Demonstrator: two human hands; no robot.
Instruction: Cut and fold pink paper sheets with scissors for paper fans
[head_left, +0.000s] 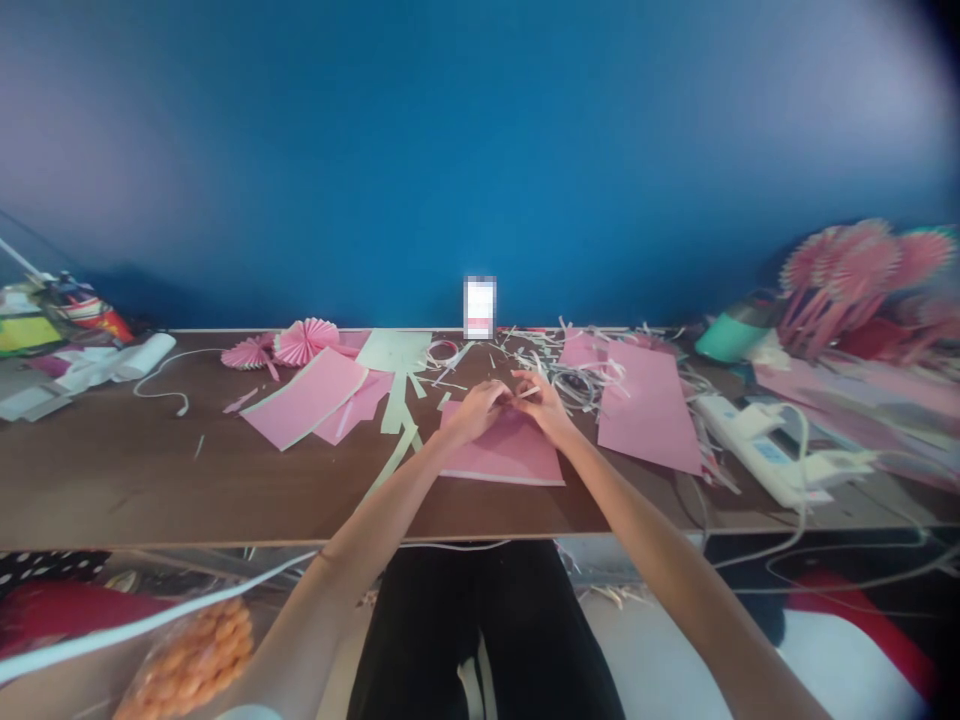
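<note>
A pink paper sheet [501, 455] with a pale front edge lies on the table in front of me, under both hands. My left hand [486, 404] is over its far part with fingers curled closed; what they hold, if anything, is hidden. Close beside it, almost touching, my right hand [541, 402] pinches what looks like a thin pale paper strip [529, 391]. Past the right hand, a tangle of narrow white paper strips [577, 385] spreads over the table. A second pink sheet [645, 405] lies to the right.
Folded pink paper fans [306, 343] and more pink sheets [307, 395] lie left, beside pale green paper [394, 352]. A lit phone [480, 307] stands against the blue wall. At right are a power strip [757, 450] with cables, a teal container [731, 332] and pink paper rosettes [862, 262].
</note>
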